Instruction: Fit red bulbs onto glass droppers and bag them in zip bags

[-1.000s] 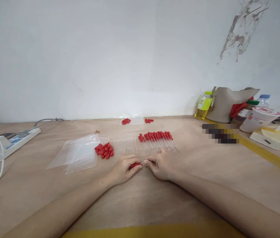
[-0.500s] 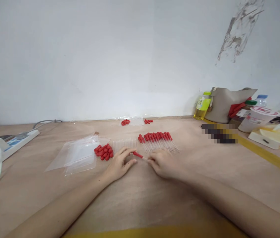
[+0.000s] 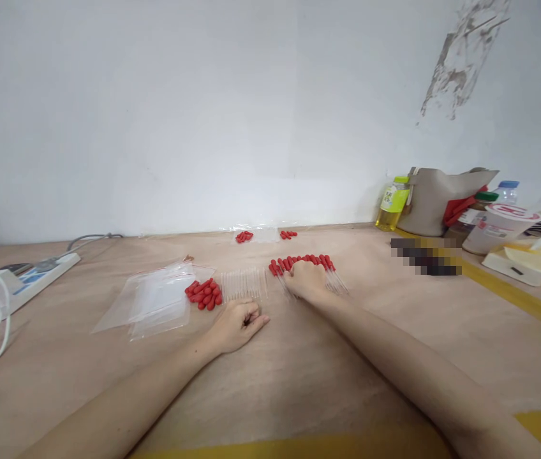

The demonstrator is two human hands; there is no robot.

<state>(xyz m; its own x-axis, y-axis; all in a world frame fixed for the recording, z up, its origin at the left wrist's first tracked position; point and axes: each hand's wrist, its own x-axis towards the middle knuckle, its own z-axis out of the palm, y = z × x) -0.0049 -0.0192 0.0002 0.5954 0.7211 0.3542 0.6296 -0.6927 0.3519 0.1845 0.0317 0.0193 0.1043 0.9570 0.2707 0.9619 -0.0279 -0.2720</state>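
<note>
My left hand (image 3: pixel 240 324) rests on the table, fingers loosely curled and thumb stretched out, with nothing seen in it. Just beyond it lies a row of thin clear tubes (image 3: pixel 242 284). Left of these is a pile of red rubber bulbs (image 3: pixel 204 294). My right hand (image 3: pixel 306 278) is closed over a row of droppers (image 3: pixel 326 262), clear tubes with red bulbs fitted on one end. Its fingertips pinch a dropper, mostly hidden behind the hand, and it covers the middle of the row.
Clear zip bags (image 3: pixel 158 299) lie left of the bulbs. Near the wall are small red-bulb bundles (image 3: pixel 244 237). A power strip (image 3: pixel 36 280) with cables is at far left. A yellow-green bottle (image 3: pixel 392 204), a grey bag (image 3: pixel 423 204), a cup (image 3: pixel 497 229) and a tissue pack (image 3: pixel 529 264) stand right.
Half a second ago both hands held one dropper, the left at its red bulb, the right at its tube. The left has let go; the right has moved forward to the dropper row.
</note>
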